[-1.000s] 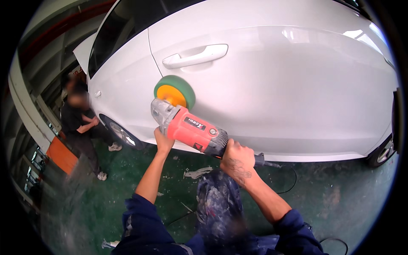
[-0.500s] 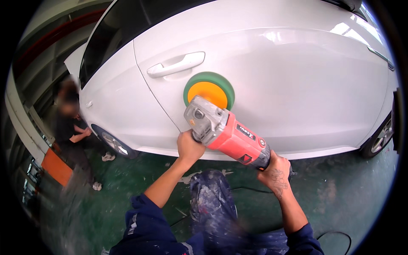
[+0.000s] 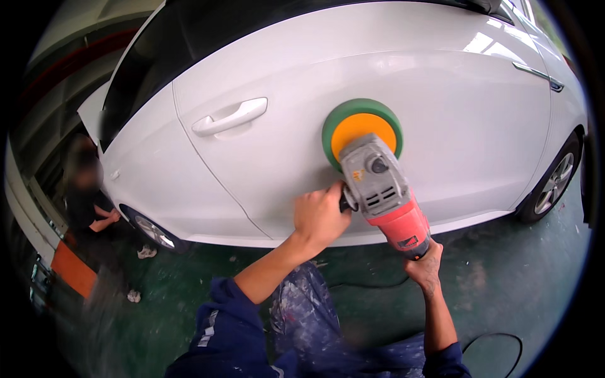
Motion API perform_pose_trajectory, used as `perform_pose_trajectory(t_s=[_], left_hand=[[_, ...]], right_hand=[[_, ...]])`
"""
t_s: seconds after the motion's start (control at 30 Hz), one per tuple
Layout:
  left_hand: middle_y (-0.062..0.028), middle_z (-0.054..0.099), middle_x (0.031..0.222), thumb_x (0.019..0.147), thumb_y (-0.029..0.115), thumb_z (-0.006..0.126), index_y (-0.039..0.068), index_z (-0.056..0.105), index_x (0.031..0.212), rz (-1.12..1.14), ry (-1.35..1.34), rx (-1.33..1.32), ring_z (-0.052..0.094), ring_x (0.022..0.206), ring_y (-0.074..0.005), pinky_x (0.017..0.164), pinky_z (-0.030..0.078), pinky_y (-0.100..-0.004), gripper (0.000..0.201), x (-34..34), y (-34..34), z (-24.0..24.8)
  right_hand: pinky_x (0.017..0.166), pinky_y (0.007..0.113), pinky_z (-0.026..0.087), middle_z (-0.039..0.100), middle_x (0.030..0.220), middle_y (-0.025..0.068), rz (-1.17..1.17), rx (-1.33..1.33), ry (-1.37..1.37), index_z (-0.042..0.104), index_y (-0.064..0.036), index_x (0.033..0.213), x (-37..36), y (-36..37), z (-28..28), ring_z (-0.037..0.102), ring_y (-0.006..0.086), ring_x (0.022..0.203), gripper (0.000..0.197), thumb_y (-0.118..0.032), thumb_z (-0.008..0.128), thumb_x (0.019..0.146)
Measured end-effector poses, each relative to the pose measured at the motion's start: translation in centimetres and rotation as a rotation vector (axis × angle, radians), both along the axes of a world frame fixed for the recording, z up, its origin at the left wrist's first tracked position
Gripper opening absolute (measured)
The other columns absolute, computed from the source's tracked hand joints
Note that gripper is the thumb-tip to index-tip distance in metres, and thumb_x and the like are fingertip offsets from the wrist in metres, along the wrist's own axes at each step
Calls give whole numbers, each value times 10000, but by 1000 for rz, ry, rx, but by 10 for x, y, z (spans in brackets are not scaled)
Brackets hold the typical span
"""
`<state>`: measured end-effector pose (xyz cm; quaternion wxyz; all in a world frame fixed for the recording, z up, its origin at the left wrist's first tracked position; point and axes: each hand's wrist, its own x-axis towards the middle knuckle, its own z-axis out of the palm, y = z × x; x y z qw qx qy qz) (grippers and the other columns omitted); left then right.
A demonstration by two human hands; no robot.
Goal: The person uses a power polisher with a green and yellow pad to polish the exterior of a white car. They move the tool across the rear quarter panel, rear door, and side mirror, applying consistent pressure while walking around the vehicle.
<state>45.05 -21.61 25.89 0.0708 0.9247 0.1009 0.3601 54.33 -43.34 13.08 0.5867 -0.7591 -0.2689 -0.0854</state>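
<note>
Both my hands hold a red and grey car polisher (image 3: 398,220) against the white car door (image 3: 460,132). My left hand (image 3: 320,217) is wrapped round the black side handle by its grey head. Farther back, my right hand (image 3: 425,268) grips the rear end of the red body. The round green pad (image 3: 333,116) with its orange backing plate (image 3: 360,129) lies against the door panel, or very close to it, to the right of the white door handle (image 3: 233,118). The polisher's head hides the pad's lower part.
A dark power cord (image 3: 372,285) lies on the green floor (image 3: 491,271). On the far left another person (image 3: 91,208) in dark clothes is beside the car's wheel (image 3: 154,232). An orange panel (image 3: 72,271) stands nearby. Another wheel (image 3: 554,183) is at the right.
The polisher and both my hands have moved right along the door, away from the door handle. Its body has turned more upright in the picture. The view has shifted slightly.
</note>
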Motion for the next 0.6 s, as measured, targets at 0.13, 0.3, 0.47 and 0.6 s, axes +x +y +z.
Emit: perform_pose_trajectory(t_s=[0.13, 0.3, 0.47, 0.6], left_hand=[[-179, 674, 732, 684, 105, 682, 57, 653, 983, -75, 64, 61, 653, 671, -393, 602, 517, -481, 305, 15, -17, 10], [-200, 669, 737, 669, 79, 685, 40, 655, 960, -53, -19, -58, 651, 707, -415, 640, 525, -488, 295, 5, -8, 11], [-225, 657, 731, 686, 88, 688, 45, 670, 933, 129, -113, -146, 635, 738, -446, 674, 516, -508, 252, -27, 33, 15], [-227, 659, 738, 702, 98, 683, 70, 688, 928, 246, -197, -98, 629, 750, -453, 694, 515, -515, 229, -37, 47, 45]], right_hand=[[672, 291, 511, 659, 687, 198, -15, 38, 26, 662, 44, 831, 5, -14, -13, 724, 293, 773, 185, -15, 642, 657], [682, 331, 524, 664, 718, 215, -18, -53, -28, 669, 29, 842, 5, -12, 20, 703, 351, 769, 211, -19, 643, 638], [686, 352, 525, 633, 738, 264, 5, -266, -118, 673, 33, 875, -10, 15, 79, 637, 422, 850, 228, -50, 683, 663], [702, 474, 516, 646, 712, 226, 19, -323, -147, 639, 2, 862, -12, 31, 102, 627, 443, 739, 252, -71, 664, 621]])
